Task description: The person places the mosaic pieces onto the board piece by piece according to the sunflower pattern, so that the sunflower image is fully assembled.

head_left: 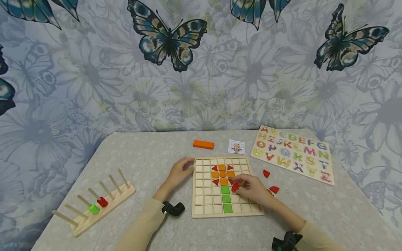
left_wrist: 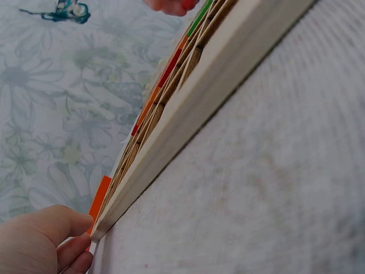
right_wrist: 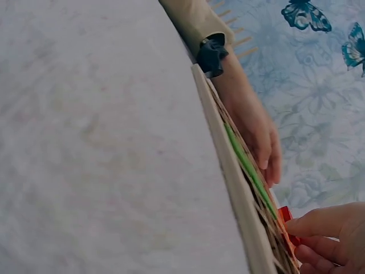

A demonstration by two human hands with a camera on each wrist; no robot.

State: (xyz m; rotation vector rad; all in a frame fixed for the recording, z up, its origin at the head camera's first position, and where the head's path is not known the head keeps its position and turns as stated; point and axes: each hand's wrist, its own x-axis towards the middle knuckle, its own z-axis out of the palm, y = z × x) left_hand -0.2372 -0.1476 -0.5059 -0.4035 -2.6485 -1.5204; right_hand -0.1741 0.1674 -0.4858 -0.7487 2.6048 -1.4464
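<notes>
The head view gives the whole face of the wooden grid board (head_left: 213, 216), lying on the tabletop (head_left: 150, 153), with green squares (head_left: 226, 199), orange squares (head_left: 224, 182) and red triangles (head_left: 215, 182) in its cells; the wrist views show it from low at the side, so there its pale side wall is plain, but the cells are hardly readable.

The right hand (head_left: 252, 188) is over the right part of the board, and it pinches a red piece (head_left: 235, 187) between thumb and finger; the right wrist view shows this pinch closer; whether the piece touches the board, I cannot tell. The left hand (head_left: 179, 171) is relaxed, with thumb and fingers a little apart; their tips touch the board at its far left corner, and the left wrist view shows the orange block (left_wrist: 100, 197) just beyond them.

Only the head view shows the small pattern card (head_left: 236, 146), near the board's far edge, and the loose red pieces (head_left: 274, 189) near its right edge; one is partly hidden by the right hand. The alphabet board (head_left: 290, 168) stands close at the far right corner and narrows the room there; on the left, a wide stretch of tabletop lies between the board's edge and the peg stand (head_left: 116, 199).
</notes>
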